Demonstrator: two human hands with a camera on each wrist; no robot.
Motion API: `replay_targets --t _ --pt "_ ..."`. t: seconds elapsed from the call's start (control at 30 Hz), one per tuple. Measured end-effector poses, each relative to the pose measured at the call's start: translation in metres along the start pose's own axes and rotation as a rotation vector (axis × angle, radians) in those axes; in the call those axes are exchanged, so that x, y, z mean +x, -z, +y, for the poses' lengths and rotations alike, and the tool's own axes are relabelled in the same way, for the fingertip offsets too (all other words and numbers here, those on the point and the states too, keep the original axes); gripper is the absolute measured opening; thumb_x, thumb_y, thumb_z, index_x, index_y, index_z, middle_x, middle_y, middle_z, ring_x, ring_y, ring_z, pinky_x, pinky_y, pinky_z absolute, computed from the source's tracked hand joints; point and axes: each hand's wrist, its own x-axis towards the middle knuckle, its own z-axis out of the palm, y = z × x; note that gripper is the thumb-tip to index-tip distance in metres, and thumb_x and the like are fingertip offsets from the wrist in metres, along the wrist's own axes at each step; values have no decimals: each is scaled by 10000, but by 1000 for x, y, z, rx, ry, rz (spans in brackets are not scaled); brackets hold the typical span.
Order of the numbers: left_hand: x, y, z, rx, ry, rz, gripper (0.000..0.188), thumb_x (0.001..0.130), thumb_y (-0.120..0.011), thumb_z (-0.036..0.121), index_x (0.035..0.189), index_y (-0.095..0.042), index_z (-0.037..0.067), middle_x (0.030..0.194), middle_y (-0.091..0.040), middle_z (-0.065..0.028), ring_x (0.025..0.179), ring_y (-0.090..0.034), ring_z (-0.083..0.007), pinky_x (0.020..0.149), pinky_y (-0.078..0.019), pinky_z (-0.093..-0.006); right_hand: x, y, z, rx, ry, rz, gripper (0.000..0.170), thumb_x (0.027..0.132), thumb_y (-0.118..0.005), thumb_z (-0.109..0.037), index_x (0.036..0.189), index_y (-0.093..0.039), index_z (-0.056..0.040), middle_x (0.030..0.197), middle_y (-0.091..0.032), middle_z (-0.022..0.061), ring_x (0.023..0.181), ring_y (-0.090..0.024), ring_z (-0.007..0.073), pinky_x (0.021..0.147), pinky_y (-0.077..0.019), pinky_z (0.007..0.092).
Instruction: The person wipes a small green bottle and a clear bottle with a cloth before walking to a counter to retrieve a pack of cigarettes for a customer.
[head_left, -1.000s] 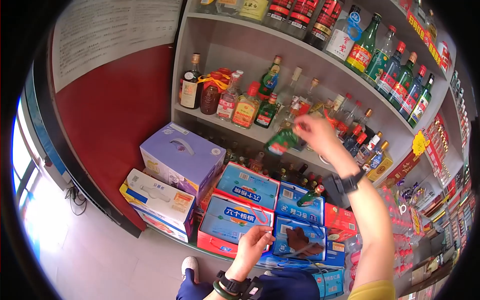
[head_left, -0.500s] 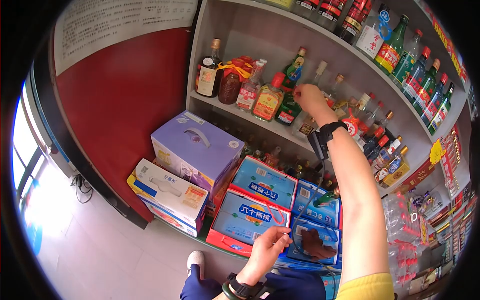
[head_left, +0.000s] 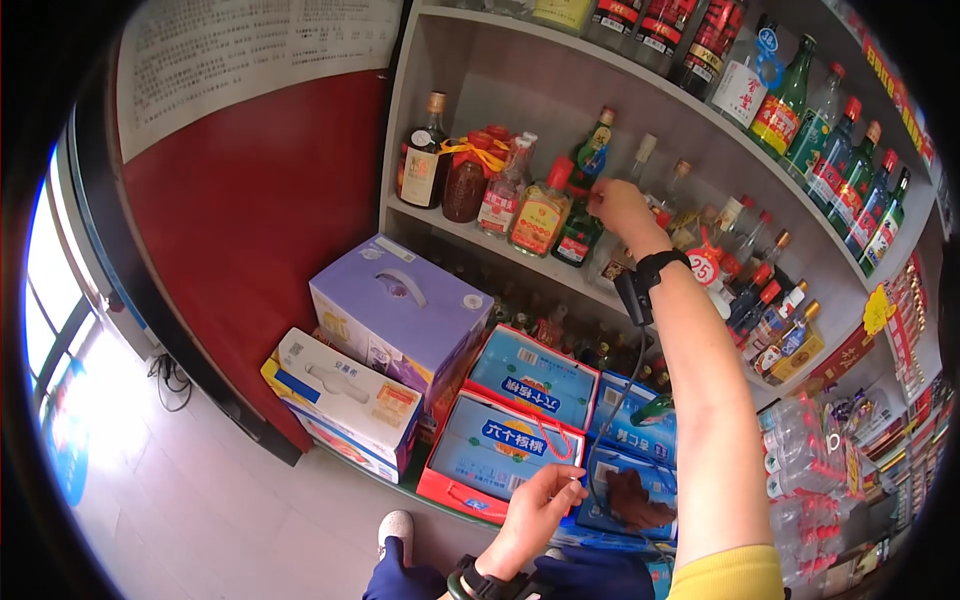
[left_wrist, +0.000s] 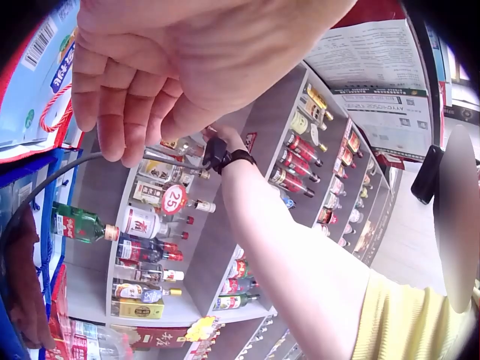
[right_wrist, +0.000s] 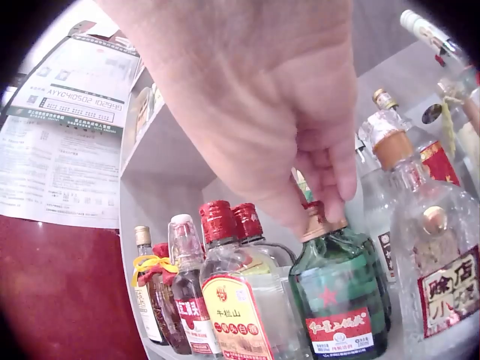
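Note:
On the middle shelf my right hand [head_left: 624, 214] pinches the cap of a small green glass liquor bottle [right_wrist: 337, 296] with a red and white label. The bottle stands upright among others. A red-capped clear bottle with a yellow label [right_wrist: 234, 311] is on its left, and a clear bottle with a dark label [right_wrist: 442, 262] on its right. My left hand [head_left: 537, 510] hangs over the blue and red cartons, fingers loosely bent and palm holding nothing. Near it another green bottle [left_wrist: 77, 223] lies on a blue carton, beside a crumpled brown cloth [head_left: 637, 500].
Walnut-drink cartons [head_left: 500, 440], a purple box [head_left: 400, 300] and a white box [head_left: 345, 385] are stacked before the shelf [head_left: 500, 250]. More bottles fill the upper shelf. A black cable [head_left: 603, 430] runs down from the right wrist. Plastic-wrapped bottles [head_left: 795, 450] stand at right.
My right hand has brought the green bottle from a tilted position in front of the shelf to upright on it, beside the yellow-label bottle. The left hand has stayed low over the cartons.

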Motion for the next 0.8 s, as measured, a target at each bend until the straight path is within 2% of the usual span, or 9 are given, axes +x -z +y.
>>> replay_targets --t 0.2,0.3,0.37,0.4,0.47,0.53,0.6,0.7,0.8 --pt "-2 -5 2 -40 -6 -9 205 965 -551 107 1153 -590 38 889 -681 -48 807 -617 -87 692 -477 -223 -49 68 20 172 12 135 273 808 -681 -203 1030 -675 -45 940 -690 174 891 -666 332 788 -524 414" --pt "-2 -6 2 -68 15 8 197 957 -557 90 1138 -585 16 893 -682 -63 789 -609 -89 683 -476 -225 -124 101 43 428 -24 42 223 851 -643 -165 1035 -673 -41 884 -702 131 827 -684 260 719 -521 346" --pt "-2 -6 2 -71 17 6 196 952 -561 83 1133 -583 12 891 -682 -68 799 -620 -105 709 -483 -232 -178 96 71 371 -28 -91 202 850 -630 -145 1025 -671 -54 919 -697 141 838 -679 278 743 -522 356" --pt "-2 -6 4 -62 14 6 195 950 -562 81 1131 -583 9 889 -681 -72 803 -624 -111 719 -486 -236 -204 91 84 294 15 -169 215 867 -641 -138 1063 -672 -53 908 -702 107 831 -662 175 750 -514 303" --pt "-2 -8 5 -62 29 23 190 949 -561 80 1123 -584 6 889 -681 -84 812 -632 -125 734 -492 -245 -255 73 94 209 -63 -269 235 847 -643 -147 1067 -669 -67 941 -689 131 854 -675 265 758 -524 346" --pt "-3 -11 10 -19 37 31 186 949 -559 80 1115 -584 1 899 -681 -97 820 -635 -131 739 -495 -249 -292 53 98 161 -60 -292 293 848 -641 -160 1126 -635 -67 1030 -636 135 929 -641 304 795 -513 363" --pt "-3 -12 9 14 40 42 184 949 -557 79 1111 -584 -4 903 -681 -99 820 -636 -133 740 -495 -249 -314 33 100 225 -58 -248 263 863 -629 -157 1115 -635 -87 1054 -608 142 979 -595 342 847 -478 410" --pt "-2 -14 -1 8 38 36 185 953 -555 81 1114 -583 -4 897 -680 -92 817 -631 -124 731 -491 -244 -323 20 106 328 -144 -245 223 877 -613 -128 1094 -637 -88 1027 -603 143 984 -594 345 838 -484 408" --pt "3 -15 -9 50 61 12 196 961 -549 93 1135 -575 7 900 -681 -64 820 -627 -107 721 -483 -231 -323 17 107 281 -124 -227 200 882 -603 -109 1078 -636 -80 1020 -601 142 980 -597 345 826 -490 408"
